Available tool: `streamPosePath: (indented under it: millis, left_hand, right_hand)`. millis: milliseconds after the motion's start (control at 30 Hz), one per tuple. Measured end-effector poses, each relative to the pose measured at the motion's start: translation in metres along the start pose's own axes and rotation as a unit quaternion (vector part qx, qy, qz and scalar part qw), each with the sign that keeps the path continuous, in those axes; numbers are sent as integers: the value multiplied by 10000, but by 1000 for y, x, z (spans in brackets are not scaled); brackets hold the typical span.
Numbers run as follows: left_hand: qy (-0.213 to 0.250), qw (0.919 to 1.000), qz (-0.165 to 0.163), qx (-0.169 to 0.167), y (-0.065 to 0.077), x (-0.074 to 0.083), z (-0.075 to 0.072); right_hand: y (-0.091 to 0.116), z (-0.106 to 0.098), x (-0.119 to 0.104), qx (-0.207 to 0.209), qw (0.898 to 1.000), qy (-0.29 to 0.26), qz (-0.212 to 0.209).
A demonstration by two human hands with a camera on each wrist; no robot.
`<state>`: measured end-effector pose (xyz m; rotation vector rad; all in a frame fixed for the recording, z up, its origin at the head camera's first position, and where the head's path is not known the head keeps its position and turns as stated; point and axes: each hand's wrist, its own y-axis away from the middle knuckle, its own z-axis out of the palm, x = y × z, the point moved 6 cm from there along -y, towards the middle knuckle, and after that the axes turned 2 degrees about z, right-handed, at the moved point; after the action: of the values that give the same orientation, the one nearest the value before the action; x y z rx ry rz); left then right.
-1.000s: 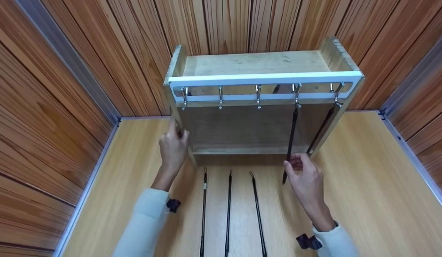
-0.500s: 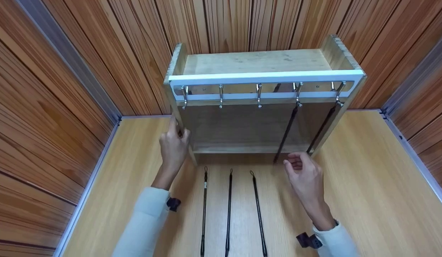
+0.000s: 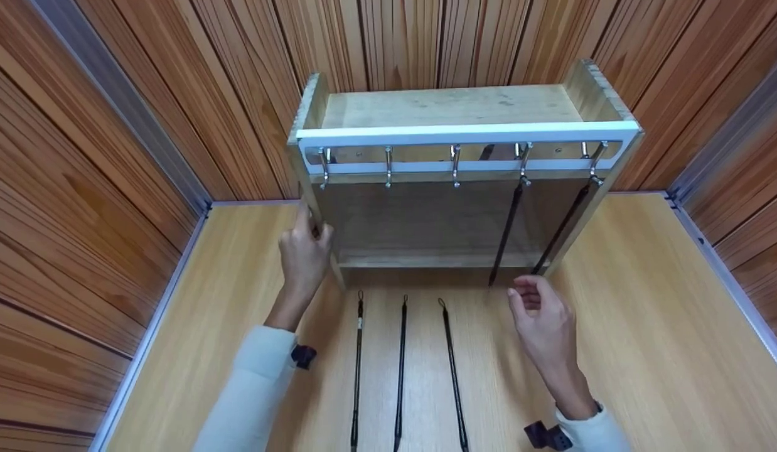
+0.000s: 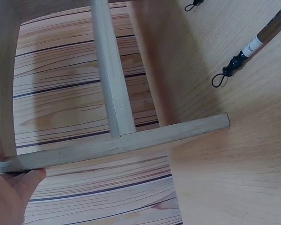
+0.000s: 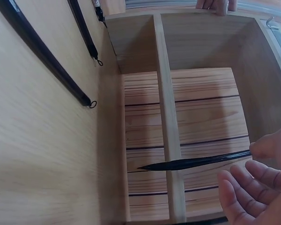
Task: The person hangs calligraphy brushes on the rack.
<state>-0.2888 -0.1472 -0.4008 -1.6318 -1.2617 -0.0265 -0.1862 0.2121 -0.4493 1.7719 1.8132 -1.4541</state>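
My left hand (image 3: 305,257) grips the left side board of a small wooden shelf (image 3: 451,107), and in the left wrist view its thumb and fingers (image 4: 28,185) wrap the board's edge. From hooks on the shelf's front rail hang two dark calligraphy brushes, one on the fourth hook (image 3: 506,235) and another on the rightmost hook (image 3: 561,229). My right hand (image 3: 545,326), fingers loosely bent and holding nothing, hovers just below and right of their lower tips. In the right wrist view a hanging brush (image 5: 187,162) points its tapered tip left, its upper part hidden behind that hand.
Three more brushes lie side by side on the wooden table (image 3: 664,326), a left (image 3: 358,370), a middle (image 3: 401,370) and a right one (image 3: 453,370), loops toward the shelf. Three hooks, such as the middle one (image 3: 455,166), bear nothing. Wood-panelled walls (image 3: 81,188) enclose the table.
The right hand has let go of the brush on the fourth hook, which swung left and now hangs freely. That hand has drawn slightly down and right. The left hand stays on the shelf.
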Motion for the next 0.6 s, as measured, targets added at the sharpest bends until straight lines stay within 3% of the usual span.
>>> streamPosePath:
  millis: [267,600]
  left_hand:
    - [347,9990,-200,-184,-2,0,1]
    - [677,9956,-518,-376,-1,3,-1]
  right_hand:
    - [5,-18,9,258,9996,55,124]
    - [3,-32,8,520,9979,307,-213]
